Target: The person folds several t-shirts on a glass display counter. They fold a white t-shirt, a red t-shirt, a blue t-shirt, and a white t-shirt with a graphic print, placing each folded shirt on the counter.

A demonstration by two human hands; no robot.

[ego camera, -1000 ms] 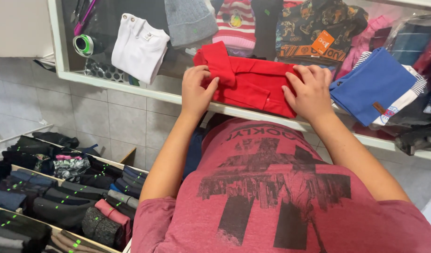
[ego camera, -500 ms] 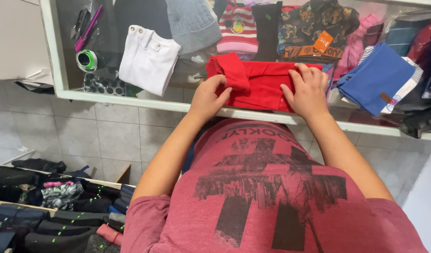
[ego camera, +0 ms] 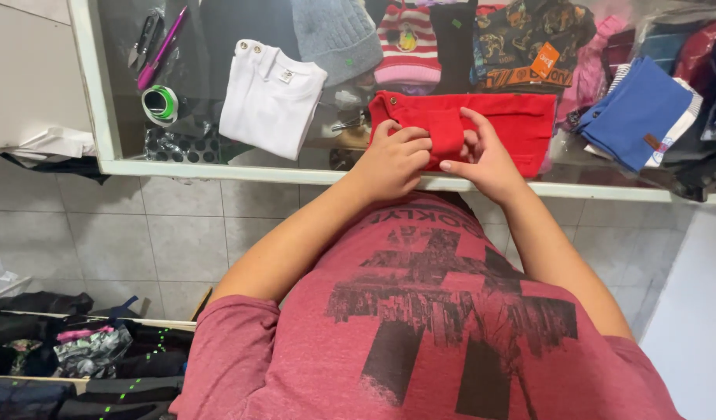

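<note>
View from the head camera, read from left to right. At far left on the glass counter (ego camera: 218,168) lie scissors (ego camera: 142,37), a pink pen (ego camera: 162,48) and a roll of green tape (ego camera: 160,103); just beside them is a folded white top (ego camera: 271,97), and behind it a grey knitted hat (ego camera: 334,33) and a striped hat (ego camera: 407,43). At centre lies the red garment (ego camera: 521,120), spread flat near the counter's front edge. The left hand (ego camera: 393,162) is curled, its fingers pinching the folded flap at the garment's middle; the right hand (ego camera: 486,159) meets it from the other side, fingers bent around the same flap, thumb raised above the cloth. Half a second ago both hands lay open and flat on the garment, well apart, with the sleeve still sticking out at the upper left; now they have come together at the middle and the sleeve is doubled over the body of the garment, which suggests that the folding has moved on from smoothing to tucking in a part. To the right lie a dark patterned garment (ego camera: 529,35) with an orange tag (ego camera: 545,58), a pink item (ego camera: 595,66) and a folded blue garment (ego camera: 634,109). Below the counter, at lower left, dark folded clothes (ego camera: 70,350) lie in rows.
</note>
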